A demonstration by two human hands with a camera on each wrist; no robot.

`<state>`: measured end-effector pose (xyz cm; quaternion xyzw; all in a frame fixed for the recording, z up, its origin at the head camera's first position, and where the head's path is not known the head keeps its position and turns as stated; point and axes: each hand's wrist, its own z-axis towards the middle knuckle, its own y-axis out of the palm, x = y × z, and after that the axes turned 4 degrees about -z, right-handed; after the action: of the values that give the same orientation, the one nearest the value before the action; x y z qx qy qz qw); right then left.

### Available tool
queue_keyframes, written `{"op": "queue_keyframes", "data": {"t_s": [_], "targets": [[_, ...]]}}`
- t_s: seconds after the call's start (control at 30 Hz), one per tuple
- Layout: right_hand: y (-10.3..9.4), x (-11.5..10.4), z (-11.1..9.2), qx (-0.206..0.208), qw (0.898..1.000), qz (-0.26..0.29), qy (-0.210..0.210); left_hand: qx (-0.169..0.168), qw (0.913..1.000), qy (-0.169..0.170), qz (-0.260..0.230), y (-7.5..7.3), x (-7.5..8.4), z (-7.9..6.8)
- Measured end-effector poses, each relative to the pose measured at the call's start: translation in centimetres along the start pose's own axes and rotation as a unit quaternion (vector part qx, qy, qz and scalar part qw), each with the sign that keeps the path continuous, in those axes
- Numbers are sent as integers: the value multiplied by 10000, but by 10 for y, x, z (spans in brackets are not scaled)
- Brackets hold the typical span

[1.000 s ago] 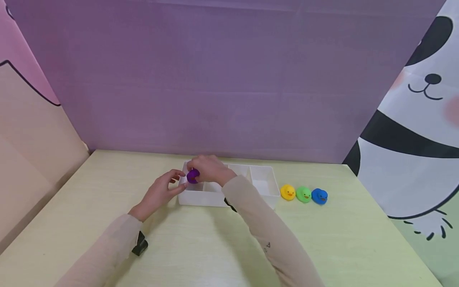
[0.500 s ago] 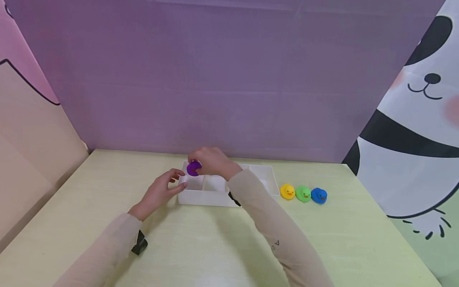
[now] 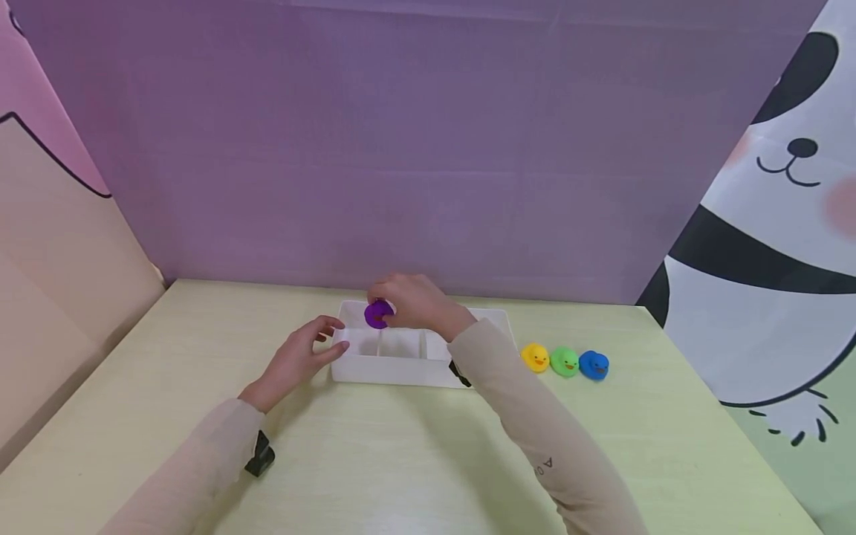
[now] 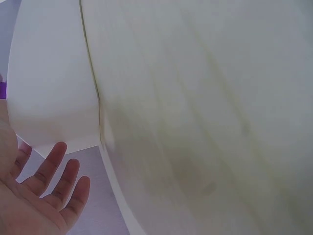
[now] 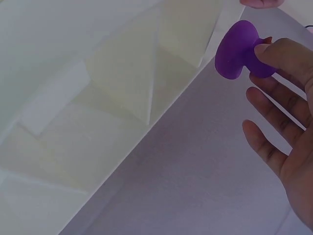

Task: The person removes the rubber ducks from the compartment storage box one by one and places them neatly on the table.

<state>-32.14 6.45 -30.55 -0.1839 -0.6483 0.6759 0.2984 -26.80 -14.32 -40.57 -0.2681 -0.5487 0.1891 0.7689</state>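
My right hand (image 3: 414,301) pinches a purple rubber duck (image 3: 377,314) between thumb and index finger, above the left part of a white divided box (image 3: 401,371). In the right wrist view the purple duck (image 5: 238,51) is held by its head end, the other fingers spread loosely below it. At the box's left end is my left hand (image 3: 301,357), thumb and fingers apart, tips right at the rim. The left wrist view shows its fingers (image 4: 51,169) relaxed beside the box's end wall. My right forearm hides part of the box's right side.
Right of the box, a yellow duck (image 3: 536,357), a green duck (image 3: 565,362) and a blue duck (image 3: 594,365) stand in a row on the pale wooden table (image 3: 374,461). A purple cloth backdrop (image 3: 414,148) rises behind the table.
My right hand has lifted the purple duck out of the box's left compartment and moved it slightly to the right. The left hand and the other ducks have stayed in place.
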Motion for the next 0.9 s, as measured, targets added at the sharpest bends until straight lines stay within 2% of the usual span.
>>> {"op": "queue_keyframes", "data": {"t_s": [0.23,0.63,0.9], "targets": [[-5,9,-16,89,9999,-133,46,24,10000,-7,23,1,-1,1],[-1,29,-47,354,9991,-243,6,-10,10000,-68,-29,1,-3,-1],[0,40,-68,417,9988,-107,223,-10,10000,-63,-63,0,0,-2]]}}
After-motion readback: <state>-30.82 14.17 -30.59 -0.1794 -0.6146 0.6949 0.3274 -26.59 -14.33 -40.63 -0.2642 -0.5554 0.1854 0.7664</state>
